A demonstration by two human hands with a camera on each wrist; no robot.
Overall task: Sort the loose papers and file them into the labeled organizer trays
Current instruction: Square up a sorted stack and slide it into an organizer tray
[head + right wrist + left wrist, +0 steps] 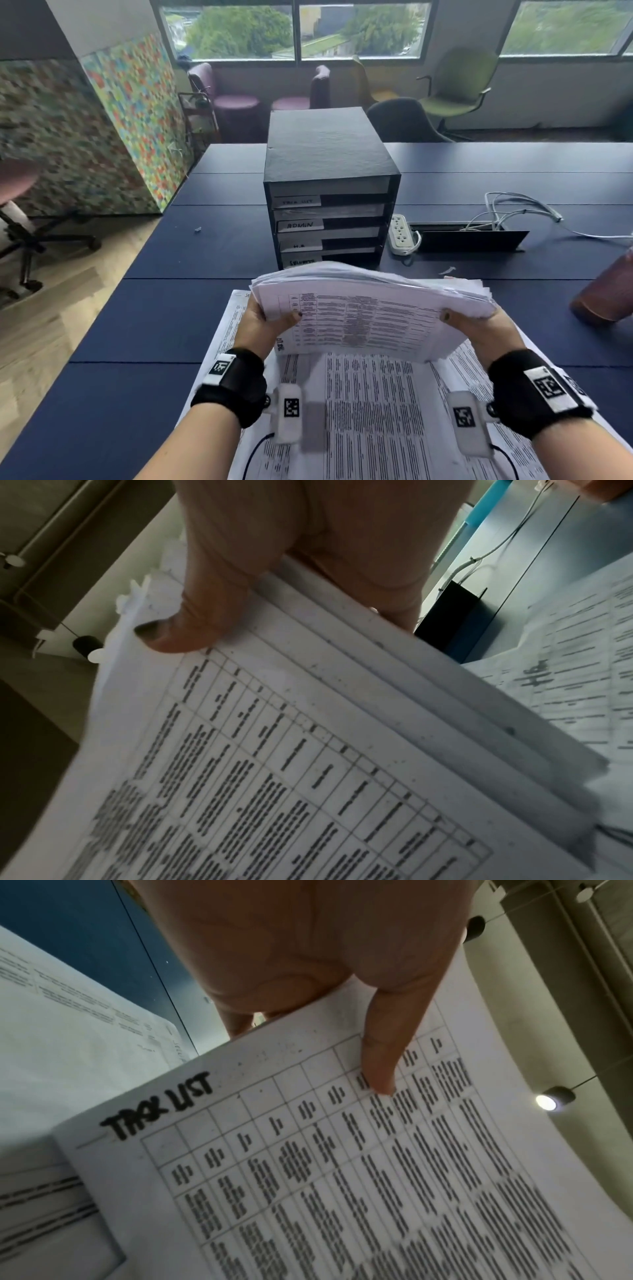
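Note:
I hold a thick stack of printed papers (370, 308) lifted above the desk, its top sheet a table headed "TASK LIST" (308, 1150). My left hand (263, 322) grips the stack's left edge, thumb on top. My right hand (472, 325) grips the right edge, thumb (178, 637) pressed on the top sheet (274, 764). More printed sheets (370, 411) lie flat on the desk under the stack. A black organizer (329, 192) with several labeled trays stands just beyond; one label reads "ADMIN" (300, 225).
A white power strip (400, 234) and an open black cable box (469, 236) with white cables lie right of the organizer. A reddish-brown bottle (606, 294) stands at the right edge. The blue desk (137, 325) extends left; chairs stand behind it.

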